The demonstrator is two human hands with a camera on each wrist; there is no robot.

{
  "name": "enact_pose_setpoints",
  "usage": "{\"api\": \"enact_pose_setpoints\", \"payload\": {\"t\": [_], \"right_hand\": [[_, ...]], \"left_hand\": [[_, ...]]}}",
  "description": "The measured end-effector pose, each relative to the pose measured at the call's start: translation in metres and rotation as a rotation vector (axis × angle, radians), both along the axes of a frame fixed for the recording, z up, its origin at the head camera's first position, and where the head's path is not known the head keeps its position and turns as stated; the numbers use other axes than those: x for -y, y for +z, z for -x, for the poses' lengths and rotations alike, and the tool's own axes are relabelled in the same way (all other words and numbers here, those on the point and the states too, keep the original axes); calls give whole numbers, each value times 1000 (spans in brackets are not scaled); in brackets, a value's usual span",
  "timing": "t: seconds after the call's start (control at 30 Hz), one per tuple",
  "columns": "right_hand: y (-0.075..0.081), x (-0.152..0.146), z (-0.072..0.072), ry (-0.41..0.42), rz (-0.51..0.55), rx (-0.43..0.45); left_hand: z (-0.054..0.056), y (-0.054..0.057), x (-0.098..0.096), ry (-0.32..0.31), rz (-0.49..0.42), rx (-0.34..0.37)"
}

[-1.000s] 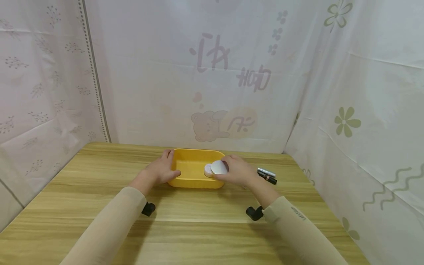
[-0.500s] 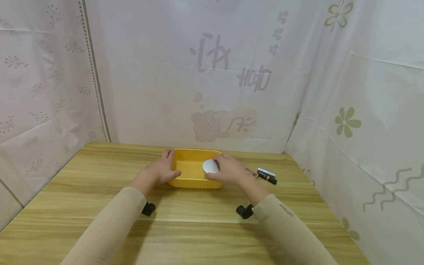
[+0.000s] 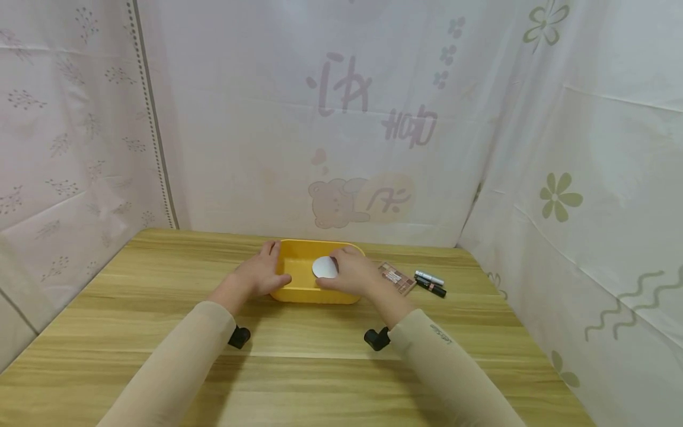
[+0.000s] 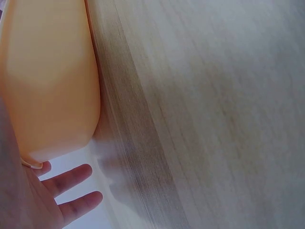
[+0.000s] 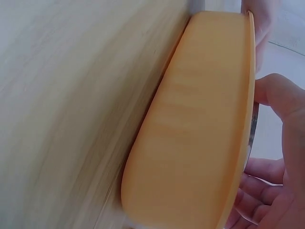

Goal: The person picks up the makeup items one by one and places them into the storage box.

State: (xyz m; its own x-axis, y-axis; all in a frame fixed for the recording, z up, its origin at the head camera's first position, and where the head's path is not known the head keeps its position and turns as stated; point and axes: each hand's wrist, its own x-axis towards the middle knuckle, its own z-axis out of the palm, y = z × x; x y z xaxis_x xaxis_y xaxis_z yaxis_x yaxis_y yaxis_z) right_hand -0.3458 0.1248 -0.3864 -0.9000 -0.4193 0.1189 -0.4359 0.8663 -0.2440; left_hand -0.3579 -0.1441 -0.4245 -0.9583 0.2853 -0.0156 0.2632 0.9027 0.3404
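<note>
The yellow plastic bin (image 3: pixel 315 295) stands towards the back of the table. My left hand (image 3: pixel 258 274) holds its left end, the thumb over the inside and the other fingers outside the wall. In the left wrist view, two of these fingers (image 4: pixel 71 180) stick out straight past the bin's end. My right hand (image 3: pixel 352 271) pinches a round white disc (image 3: pixel 324 267) by its right side, over the bin. Its thin edge (image 5: pixel 254 125) looks dark and shiny in the right wrist view, just beyond the rim. The disc and right hand cover part of the bin's inside.
Right of the bin lies an eyeshadow palette (image 3: pixel 396 277), partly covered by the right hand. Beside it are a slim silver tube (image 3: pixel 430 277) and a black tube (image 3: pixel 431 287). A patterned curtain (image 3: pixel 256 148) hangs behind the wooden table (image 3: pixel 309 379).
My right hand has moved left with the disc. The palette has come into view behind it, and a pinkish-white round thing in the bin is now hidden. The left hand has stayed put.
</note>
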Motion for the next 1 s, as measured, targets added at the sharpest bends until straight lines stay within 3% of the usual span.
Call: {"api": "enact_pose_setpoints", "payload": {"t": [0.57, 1.0], "right_hand": [[-13, 31, 10, -4, -5, -20], [-16, 50, 14, -29, -33, 18]], "left_hand": [[-1, 1, 1, -19, -6, -20], [-3, 4, 1, -25, 8, -8]]}}
